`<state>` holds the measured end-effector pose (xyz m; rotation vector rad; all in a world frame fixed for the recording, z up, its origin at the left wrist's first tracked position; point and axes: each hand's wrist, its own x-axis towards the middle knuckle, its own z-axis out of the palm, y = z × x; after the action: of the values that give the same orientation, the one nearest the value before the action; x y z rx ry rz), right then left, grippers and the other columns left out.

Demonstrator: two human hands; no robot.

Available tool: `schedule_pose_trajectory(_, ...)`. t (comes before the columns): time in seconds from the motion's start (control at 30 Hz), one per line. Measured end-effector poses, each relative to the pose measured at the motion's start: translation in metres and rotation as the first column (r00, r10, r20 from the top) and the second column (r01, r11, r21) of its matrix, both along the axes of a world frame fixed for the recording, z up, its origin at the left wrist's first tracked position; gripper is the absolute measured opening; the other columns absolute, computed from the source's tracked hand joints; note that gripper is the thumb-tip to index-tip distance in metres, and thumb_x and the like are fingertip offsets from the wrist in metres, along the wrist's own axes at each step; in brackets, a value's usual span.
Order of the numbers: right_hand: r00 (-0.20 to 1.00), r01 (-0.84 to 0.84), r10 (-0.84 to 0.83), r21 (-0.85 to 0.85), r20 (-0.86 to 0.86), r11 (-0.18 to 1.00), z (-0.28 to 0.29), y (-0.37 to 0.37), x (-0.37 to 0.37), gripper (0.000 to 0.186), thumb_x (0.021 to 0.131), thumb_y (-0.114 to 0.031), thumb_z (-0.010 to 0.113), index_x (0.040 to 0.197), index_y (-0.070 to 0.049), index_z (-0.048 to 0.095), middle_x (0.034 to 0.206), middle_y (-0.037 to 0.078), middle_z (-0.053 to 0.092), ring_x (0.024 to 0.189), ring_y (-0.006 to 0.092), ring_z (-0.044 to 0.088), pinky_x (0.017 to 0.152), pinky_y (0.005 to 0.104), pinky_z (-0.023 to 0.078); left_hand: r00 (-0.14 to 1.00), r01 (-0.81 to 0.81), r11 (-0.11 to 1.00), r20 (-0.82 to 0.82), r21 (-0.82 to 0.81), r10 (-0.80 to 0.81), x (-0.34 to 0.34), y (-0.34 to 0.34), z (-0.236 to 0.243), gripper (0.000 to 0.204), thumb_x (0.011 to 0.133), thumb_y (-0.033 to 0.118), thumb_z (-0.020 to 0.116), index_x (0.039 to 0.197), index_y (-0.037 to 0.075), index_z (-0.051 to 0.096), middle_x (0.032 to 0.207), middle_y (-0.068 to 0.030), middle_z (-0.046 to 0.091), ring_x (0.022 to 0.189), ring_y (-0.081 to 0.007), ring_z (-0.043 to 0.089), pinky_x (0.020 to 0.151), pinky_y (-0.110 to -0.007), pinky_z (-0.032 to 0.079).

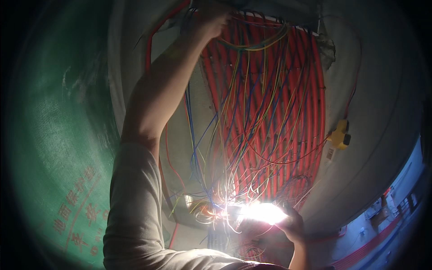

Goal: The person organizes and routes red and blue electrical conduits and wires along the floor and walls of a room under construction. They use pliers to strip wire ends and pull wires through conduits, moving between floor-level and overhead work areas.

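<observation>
The left hand (211,18) reaches up into the loose bundle of thin coloured wires (243,135) hanging over red conduit pipes (288,90); its grip is hidden. The right hand (292,222) holds a bright lamp (263,212) below. This looks like sorting wires; next, one strand must be singled out.

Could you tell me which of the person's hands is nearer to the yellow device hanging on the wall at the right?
The right hand. It is below the yellow device, by the bright light. The left hand is raised far off at the top, among the wires.

Red conduits (306,90); blue, yellow wires (234,135); green netting (58,135).
</observation>
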<state>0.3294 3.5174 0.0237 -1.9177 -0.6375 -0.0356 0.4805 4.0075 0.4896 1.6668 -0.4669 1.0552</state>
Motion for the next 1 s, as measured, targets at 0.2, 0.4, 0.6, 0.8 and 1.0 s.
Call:
schedule_pose_trajectory(0.2,0.991,0.090,-0.076,-0.127,0.110,0.988,0.039,0.003,0.025,0.052,0.085,-0.004,0.069,0.135,-0.003,0.053,0.088,0.002,0.059,0.078,0.0133,0.056,0.070,0.0295,0.048,0.916,-0.334,0.936,0.272,0.115,0.294,-0.007,0.029,-0.016,0.017,0.092,0.009,0.063,0.075,0.008,0.062,0.070,-0.0044,0.059,0.057,-0.0132,0.049,0.051,-0.033,0.036)
schedule_pose_trajectory(0.4,0.997,-0.040,0.054,0.205,-0.062,0.978,0.119,0.008,0.036,0.018,0.096,-0.023,0.063,0.096,-0.005,0.060,0.084,0.001,0.058,0.069,0.0087,0.050,0.062,0.0258,0.041,0.992,0.006,0.968,0.120,-0.250,0.025,-0.056,-0.029,-0.066,0.007,0.082,-0.002,0.063,0.078,0.003,0.066,0.066,-0.0011,0.055,0.061,-0.0095,0.049,0.050,-0.027,0.034)
schedule_pose_trajectory(0.6,0.945,0.173,-0.120,-0.152,0.305,0.973,0.206,0.036,0.019,0.023,0.095,-0.011,0.062,0.113,0.002,0.060,0.087,0.011,0.067,0.079,0.0160,0.064,0.072,0.0322,0.051,0.986,0.102,0.946,0.155,-0.306,-0.056,-0.045,-0.034,-0.079,0.007,0.088,0.007,0.063,0.082,0.009,0.063,0.061,0.0046,0.049,0.046,-0.0036,0.035,0.040,-0.025,0.023)
schedule_pose_trajectory(0.8,0.833,0.267,-0.167,-0.118,0.527,0.956,0.287,0.091,0.019,0.059,0.099,-0.017,0.055,0.152,0.001,0.038,0.092,0.012,0.065,0.077,0.0186,0.062,0.072,0.0328,0.051,0.977,0.190,0.919,0.157,-0.345,-0.143,-0.034,-0.020,-0.085,0.014,0.088,0.009,0.065,0.076,0.011,0.059,0.059,0.0059,0.046,0.045,-0.0045,0.032,0.041,-0.023,0.022)
schedule_pose_trajectory(1.0,0.709,0.318,-0.128,-0.152,0.693,0.936,0.338,0.137,0.018,0.047,0.099,-0.010,0.055,0.146,-0.008,0.049,0.090,0.011,0.061,0.070,0.0202,0.057,0.071,0.0333,0.047,0.940,0.338,0.818,0.196,-0.465,-0.277,-0.054,-0.045,-0.083,0.011,0.091,0.008,0.063,0.081,0.011,0.060,0.058,0.0086,0.040,0.046,-0.0035,0.029,0.043,-0.023,0.022)
